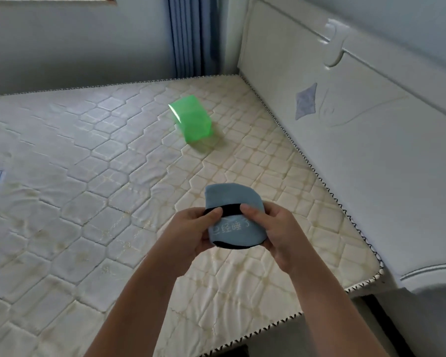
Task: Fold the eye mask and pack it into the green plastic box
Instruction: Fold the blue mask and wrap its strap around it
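Bare quilted mattress (93, 176) fills most of frame. Lower center: both hands pinch folded mask (232, 217) above it, L hand (193, 230) & R hand (276, 233), thumbs on black strap. Green box (193, 124) lies upper center, well apart.

Light blue eye mask (232, 199), folded over into a rounded pad, with a black strap across its middle and a black edge along the bottom. White printed characters on the lower blue face. Held in the air above the mattress (88, 163), pinched at the strap by the thumbs of the left hand (191, 230) and right hand (278, 233), fingers curled beneath.

Green plastic box (193, 122), translucent and bright, blurred, lying tilted on the mattress well beyond the mask. Opening not discernible.
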A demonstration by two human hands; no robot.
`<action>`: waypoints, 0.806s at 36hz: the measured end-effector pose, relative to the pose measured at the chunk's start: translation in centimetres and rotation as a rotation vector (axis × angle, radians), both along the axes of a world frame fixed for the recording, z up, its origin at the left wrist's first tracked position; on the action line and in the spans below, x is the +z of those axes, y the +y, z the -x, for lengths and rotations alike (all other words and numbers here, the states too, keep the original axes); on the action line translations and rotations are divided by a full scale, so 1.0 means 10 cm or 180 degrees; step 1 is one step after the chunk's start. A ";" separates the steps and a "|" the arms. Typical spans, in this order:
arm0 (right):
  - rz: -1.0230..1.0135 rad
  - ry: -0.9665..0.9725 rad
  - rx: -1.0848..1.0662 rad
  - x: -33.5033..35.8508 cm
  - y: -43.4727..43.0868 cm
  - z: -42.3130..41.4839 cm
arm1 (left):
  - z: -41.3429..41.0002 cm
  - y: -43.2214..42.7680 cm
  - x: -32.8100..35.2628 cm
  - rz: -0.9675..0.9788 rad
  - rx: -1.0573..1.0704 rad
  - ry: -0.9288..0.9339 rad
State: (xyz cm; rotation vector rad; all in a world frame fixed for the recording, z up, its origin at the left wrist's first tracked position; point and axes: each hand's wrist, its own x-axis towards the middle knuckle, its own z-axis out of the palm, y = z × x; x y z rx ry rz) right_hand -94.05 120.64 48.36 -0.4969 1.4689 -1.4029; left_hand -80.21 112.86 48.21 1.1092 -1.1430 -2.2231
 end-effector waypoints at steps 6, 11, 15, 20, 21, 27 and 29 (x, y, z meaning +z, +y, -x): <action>0.0035 -0.0031 0.0414 0.06 -0.08 0.46 | 0.39 0.05 0.06 0.0077 0.0370 -0.0077; 0.0046 0.0014 0.0588 0.07 -0.16 0.69 | 0.59 0.05 0.09 0.0091 0.0543 -0.0014; 0.0092 -0.0038 0.0748 0.09 -0.26 0.78 | 0.64 0.00 0.10 0.0069 0.0660 0.0045; 0.0111 0.0049 0.0839 0.08 -0.40 0.79 | 0.63 -0.11 0.09 0.0051 0.0752 0.0130; 0.0111 0.0065 0.0841 0.08 -0.43 0.79 | 0.63 -0.14 0.09 0.0044 0.0754 0.0140; 0.0139 0.0150 0.0744 0.05 -0.66 0.80 | 0.65 -0.37 0.05 0.0078 0.0624 0.0172; 0.0142 0.0175 0.0704 0.02 -0.76 0.79 | 0.66 -0.50 0.03 0.0123 0.0578 0.0152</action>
